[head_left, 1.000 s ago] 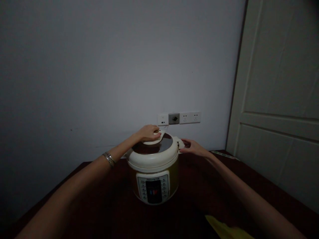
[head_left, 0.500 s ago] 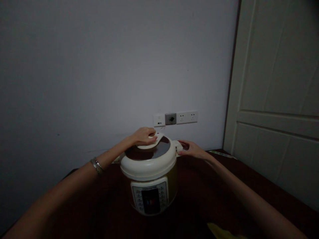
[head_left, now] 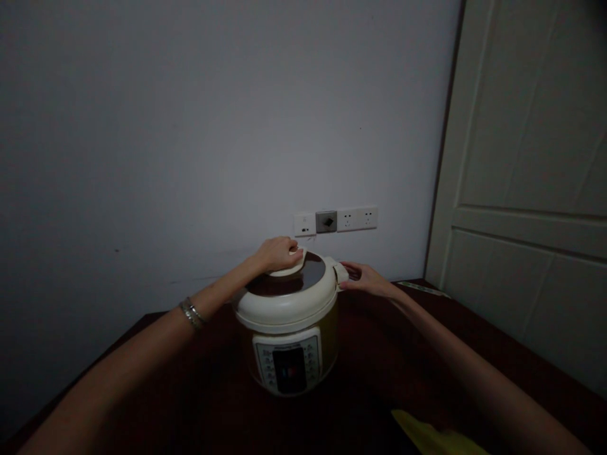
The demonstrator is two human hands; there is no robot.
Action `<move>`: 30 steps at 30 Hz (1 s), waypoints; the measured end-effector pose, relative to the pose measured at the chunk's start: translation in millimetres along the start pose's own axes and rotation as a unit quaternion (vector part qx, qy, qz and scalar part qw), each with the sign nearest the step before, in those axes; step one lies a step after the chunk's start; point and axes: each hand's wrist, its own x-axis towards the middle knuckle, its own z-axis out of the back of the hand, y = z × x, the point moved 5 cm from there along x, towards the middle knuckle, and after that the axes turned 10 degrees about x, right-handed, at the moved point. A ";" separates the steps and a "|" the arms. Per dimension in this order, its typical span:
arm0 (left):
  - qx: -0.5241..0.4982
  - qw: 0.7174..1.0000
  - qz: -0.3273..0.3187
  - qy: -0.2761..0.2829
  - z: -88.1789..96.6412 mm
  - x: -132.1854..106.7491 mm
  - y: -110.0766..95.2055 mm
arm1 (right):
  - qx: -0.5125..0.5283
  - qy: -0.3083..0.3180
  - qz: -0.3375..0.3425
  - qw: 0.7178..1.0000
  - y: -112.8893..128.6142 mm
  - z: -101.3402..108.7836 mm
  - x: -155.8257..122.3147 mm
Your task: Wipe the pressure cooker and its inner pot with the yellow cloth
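Observation:
A cream and gold electric pressure cooker (head_left: pixel 290 341) stands on a dark wooden table (head_left: pixel 389 373), its control panel facing me. My left hand (head_left: pixel 275 253) is closed over the cream handle (head_left: pixel 289 270) on top of the dark lid (head_left: pixel 294 284); a metal bracelet sits on that wrist. My right hand (head_left: pixel 364 279) reaches to the cooker's right side, fingers curled at the cream side handle (head_left: pixel 340 273).
A grey wall with a row of sockets (head_left: pixel 336 221) lies behind the cooker. A pale door (head_left: pixel 531 189) stands at the right. Something yellow (head_left: pixel 436 437) lies at the table's near edge. A thin strip (head_left: pixel 420 289) lies by the door.
The lid handle under my left hand has turned a little, and its far tip is now covered by my fingers. The view has shifted slightly. My right hand stays at the side handle.

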 end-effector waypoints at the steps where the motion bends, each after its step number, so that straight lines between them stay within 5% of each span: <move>1: 0.006 1.000 0.015 0.006 -0.9 0.7 0.6 | 0.003 0.000 0.001 1.000 -1.0 0.1 0.1; 15: 0.019 0.989 0.147 0.032 -2.6 -0.1 -4.4 | 0.024 -0.015 -0.010 1.000 -5.0 0.5 -0.6; 27: -0.041 0.986 0.139 0.088 -8.2 1.6 1.6 | -0.004 -0.007 -0.045 0.999 -6.2 1.9 1.4; 30: -0.115 0.985 0.119 0.052 -5.4 7.3 6.3 | -0.049 -0.039 -0.085 0.994 -1.9 7.2 2.1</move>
